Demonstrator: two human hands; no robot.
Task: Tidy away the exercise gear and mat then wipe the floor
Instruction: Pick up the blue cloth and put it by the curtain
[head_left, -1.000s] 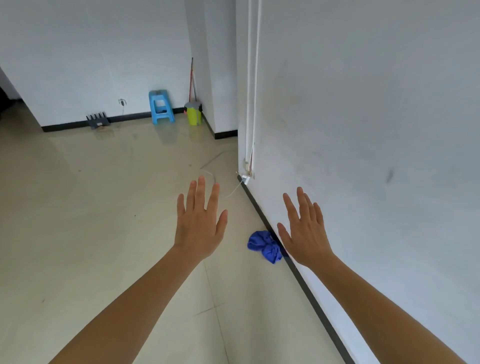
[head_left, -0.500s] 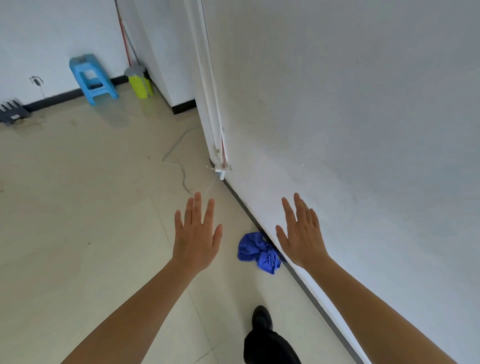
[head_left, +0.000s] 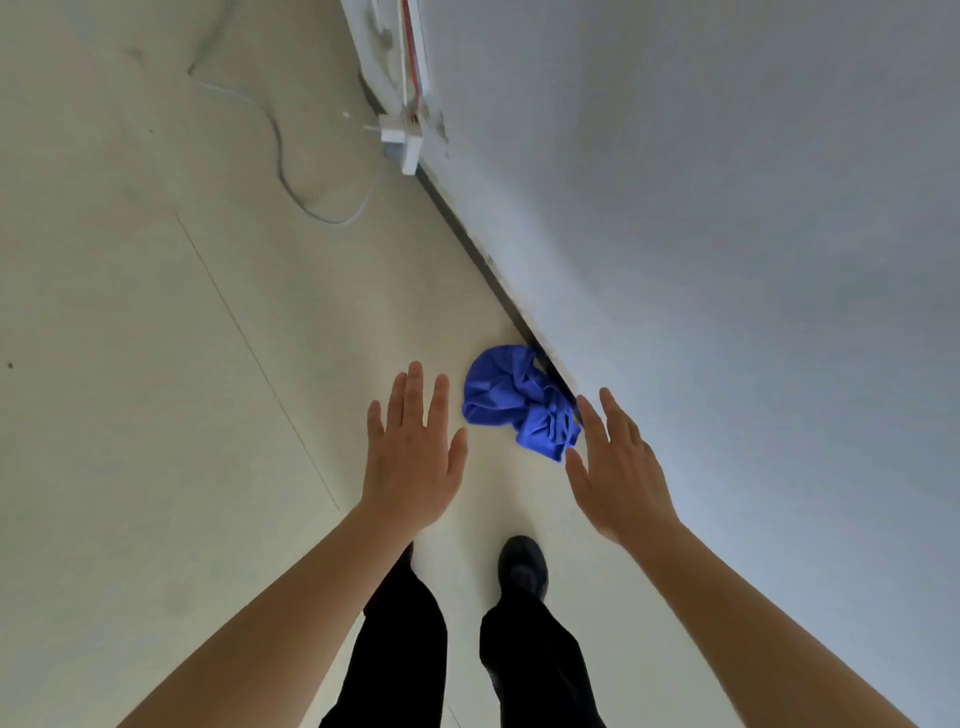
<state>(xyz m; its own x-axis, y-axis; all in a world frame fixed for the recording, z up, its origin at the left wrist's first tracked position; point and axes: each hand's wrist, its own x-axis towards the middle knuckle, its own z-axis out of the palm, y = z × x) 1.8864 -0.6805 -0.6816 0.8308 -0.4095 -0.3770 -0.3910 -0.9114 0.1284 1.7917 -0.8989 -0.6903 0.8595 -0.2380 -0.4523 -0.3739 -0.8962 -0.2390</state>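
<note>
A crumpled blue cloth (head_left: 514, 400) lies on the pale tiled floor (head_left: 182, 364), pressed against the dark skirting of the wall. My left hand (head_left: 413, 457) hovers flat with fingers spread just left of the cloth, holding nothing. My right hand (head_left: 615, 467) is stretched out open right beside the cloth's near right end, its fingertips overlapping the cloth's edge in view. No mat or exercise gear is in sight.
The grey-white wall (head_left: 727, 234) fills the right side. A white cable duct end (head_left: 402, 137) meets the floor at the wall's corner, and a thin loose wire (head_left: 291, 176) curls across the floor there. My black trousers and shoe (head_left: 522, 566) stand below the hands.
The view has tilted down and closed in on the cloth. The stool and bucket have left the frame. Both hands stay open and now sit either side of the cloth.
</note>
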